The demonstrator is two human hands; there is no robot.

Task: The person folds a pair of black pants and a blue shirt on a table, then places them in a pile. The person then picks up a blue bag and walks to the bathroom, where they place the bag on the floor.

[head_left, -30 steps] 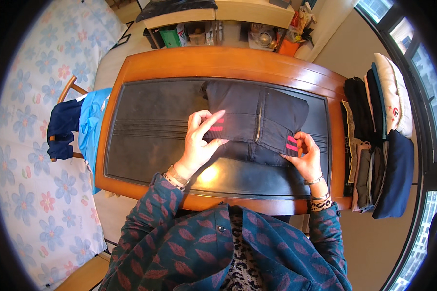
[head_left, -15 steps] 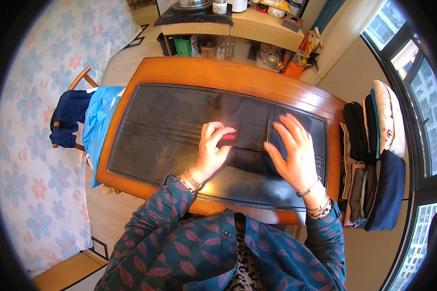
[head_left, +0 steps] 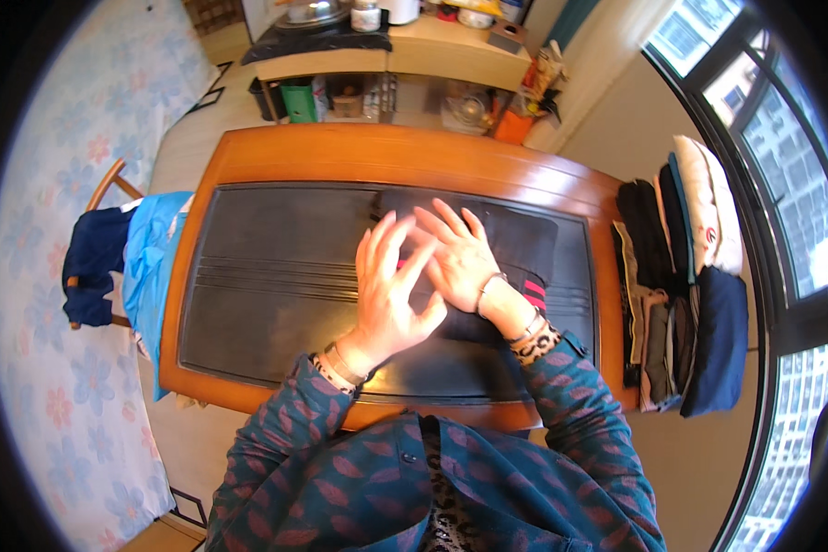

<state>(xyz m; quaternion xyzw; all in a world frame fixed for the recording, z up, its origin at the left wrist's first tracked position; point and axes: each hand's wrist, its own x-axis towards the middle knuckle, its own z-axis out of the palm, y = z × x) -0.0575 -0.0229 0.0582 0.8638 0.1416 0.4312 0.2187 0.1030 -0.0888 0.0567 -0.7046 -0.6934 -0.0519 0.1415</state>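
A black folded garment [head_left: 520, 241] with small red stripes lies on the dark top of the wooden table [head_left: 276, 143]. Its edges are hard to tell from the black surface below it. My left hand [head_left: 386, 290] is over the garment's left part, fingers stretched out and somewhat blurred. Right beside it, my right hand [head_left: 460, 262] spreads its fingers over the middle of the cloth, the fingertips close to or overlapping those of the left. Neither hand grips anything. Whether the palms press on the cloth or hover just above it, I cannot tell.
Folded clothes [head_left: 658, 276] stand stacked at the table's right end, by the window. At the left, a wooden chair holds dark blue and light blue clothes [head_left: 152, 267]. A flowered bed cover [head_left: 92, 368] lies beyond it. A sideboard [head_left: 451, 51] with kitchen things stands at the back.
My right hand has moved left across the garment to meet my left hand. The left hand has let go of the red-striped edge and opened. The view has shifted slightly.
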